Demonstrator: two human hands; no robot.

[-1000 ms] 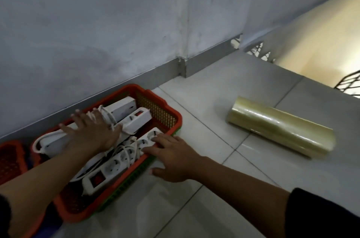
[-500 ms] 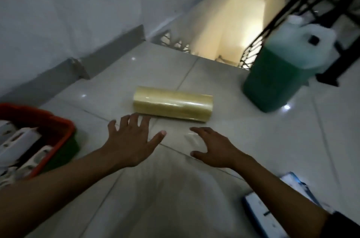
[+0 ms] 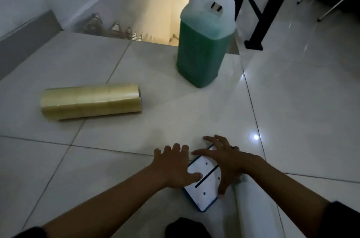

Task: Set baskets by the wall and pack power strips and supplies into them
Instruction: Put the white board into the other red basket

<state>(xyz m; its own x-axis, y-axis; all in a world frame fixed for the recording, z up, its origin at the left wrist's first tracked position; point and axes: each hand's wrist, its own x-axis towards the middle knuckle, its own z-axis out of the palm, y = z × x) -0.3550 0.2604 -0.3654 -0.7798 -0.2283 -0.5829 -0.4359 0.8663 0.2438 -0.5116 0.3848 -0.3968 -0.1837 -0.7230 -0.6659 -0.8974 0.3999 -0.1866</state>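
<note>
Both forearms are extended from the bottom edge toward the lower centre of the frame, converging there. The left hand [image 3: 173, 167] is held palm down, fingers spread and nearly straight, the thumb laid out to the right. The right hand [image 3: 226, 161] is set just beside it, fingers splayed forward and thumb pointed down. A dark sleeve is seen at each lower corner.
</note>
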